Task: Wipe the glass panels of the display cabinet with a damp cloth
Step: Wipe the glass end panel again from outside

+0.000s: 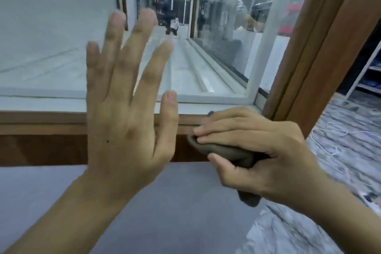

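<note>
**Grey-brown cloth bunched in R hand, low on the cabinet frame**

Glass front panel (51, 37) of the cabinet fills the upper view, w/ a white shelf (195, 72) behind it; left hand (123, 130) is raised flat in front of the glass, palm toward it, fingers straight and spread apart, thumb out to the side; can't tell if the palm actually touches the pane. Right hand (257, 150) sits lower, near the panel's bottom-right corner, fingers and thumb curled tight round the cloth (233, 156); cloth is wadded up, one end poking out under the wrist, its front edge against the brown wooden rail (41, 126) below the glass. Wooden post (321, 47) rises just right of that hand; grey panel (175, 202) below the rail; patterned floor (350, 130) at far right.
</note>
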